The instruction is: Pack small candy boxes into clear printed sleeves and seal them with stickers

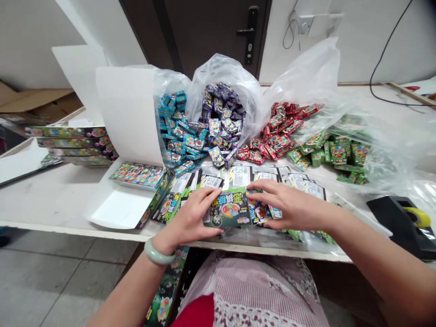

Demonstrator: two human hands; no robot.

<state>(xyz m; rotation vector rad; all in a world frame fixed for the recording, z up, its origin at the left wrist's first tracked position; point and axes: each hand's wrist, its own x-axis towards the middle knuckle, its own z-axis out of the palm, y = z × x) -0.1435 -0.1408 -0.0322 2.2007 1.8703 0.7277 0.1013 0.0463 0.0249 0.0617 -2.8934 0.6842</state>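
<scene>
A flat dark green printed packet (229, 210) with a coloured oval picture lies between my two hands near the table's front edge. My left hand (192, 217), with a pale green bangle (158, 252) on the wrist, grips its left end, fingers on the upper edge and thumb along the lower. Around the right end curl the fingers of my right hand (289, 205). Under that hand shows a blue patterned printed piece (258, 210); whether it belongs to the packet I cannot tell. Beneath both hands spread several printed sleeves (179, 184) with black-and-white labels.
Clear bags at the back spill small blue boxes (185, 141), purple boxes (221, 122), red boxes (277, 129) and green boxes (340, 150). To the left, an open white carton (131, 113) holds a row of small boxes, beside stacked printed cartons (76, 143). A tape dispenser (395, 222) stands at right.
</scene>
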